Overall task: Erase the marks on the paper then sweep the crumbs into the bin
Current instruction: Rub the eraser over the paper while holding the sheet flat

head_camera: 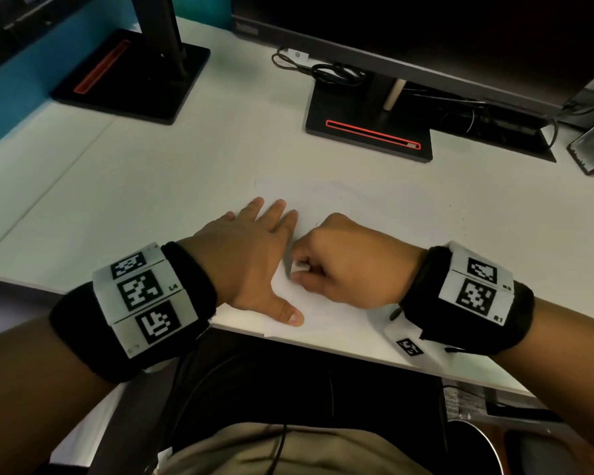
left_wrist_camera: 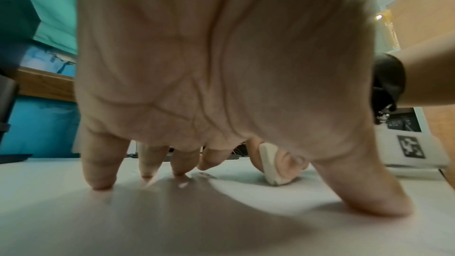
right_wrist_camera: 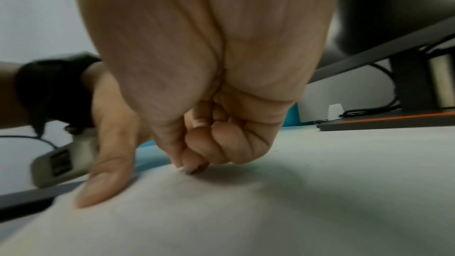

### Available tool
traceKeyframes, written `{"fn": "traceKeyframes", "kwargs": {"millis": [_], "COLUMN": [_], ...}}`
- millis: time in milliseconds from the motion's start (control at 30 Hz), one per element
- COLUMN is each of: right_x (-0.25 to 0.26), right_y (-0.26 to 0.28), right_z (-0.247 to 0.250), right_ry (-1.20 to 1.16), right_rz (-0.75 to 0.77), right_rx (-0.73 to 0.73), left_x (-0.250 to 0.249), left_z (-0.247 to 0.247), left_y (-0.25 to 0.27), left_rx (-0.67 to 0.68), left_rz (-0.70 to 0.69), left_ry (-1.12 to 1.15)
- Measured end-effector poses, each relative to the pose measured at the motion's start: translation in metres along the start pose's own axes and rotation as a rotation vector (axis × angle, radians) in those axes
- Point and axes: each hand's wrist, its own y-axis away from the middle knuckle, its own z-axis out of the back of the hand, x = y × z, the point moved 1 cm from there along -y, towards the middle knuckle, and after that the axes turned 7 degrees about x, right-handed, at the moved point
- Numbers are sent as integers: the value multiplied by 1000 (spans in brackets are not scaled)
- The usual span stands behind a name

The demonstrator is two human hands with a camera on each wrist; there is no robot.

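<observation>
A white sheet of paper (head_camera: 326,207) lies on the white desk near its front edge. My left hand (head_camera: 254,255) lies spread and flat on the sheet's left part, fingertips and thumb pressing it down (left_wrist_camera: 101,182). My right hand (head_camera: 343,262) is curled just right of it and pinches a small white eraser (head_camera: 299,268), whose lower end touches the paper (left_wrist_camera: 270,164). Faint grey smudges and crumbs (left_wrist_camera: 204,175) lie on the sheet beside the left fingertips. In the right wrist view the eraser is hidden behind the curled fingers (right_wrist_camera: 197,155).
Two black monitor stands (head_camera: 367,132) (head_camera: 134,80) with red strips stand at the back, with cables (head_camera: 326,72) between them. A dark bin rim (head_camera: 477,440) shows below the desk's front edge at the lower right. Teal partition on the left.
</observation>
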Motion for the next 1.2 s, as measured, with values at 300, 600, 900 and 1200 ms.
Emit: {"fn": "traceKeyframes", "kwargs": {"millis": [300, 600, 900, 1200], "right_x": [-1, -4, -2, 3], "right_y": [16, 23, 28, 32], "right_z": [-1, -1, -7, -10], "right_ry": [-24, -35, -35, -21], "right_rz": [-17, -49, -27, -65], "right_rx": [23, 9, -4, -4], "left_x": [-1, -7, -8, -7], "left_z": [0, 4, 4, 3], "left_y": [-1, 1, 0, -2], "left_rx": [8, 20, 19, 21], "left_rz": [-8, 4, 7, 14], "left_ry": [-10, -48, -64, -86]}}
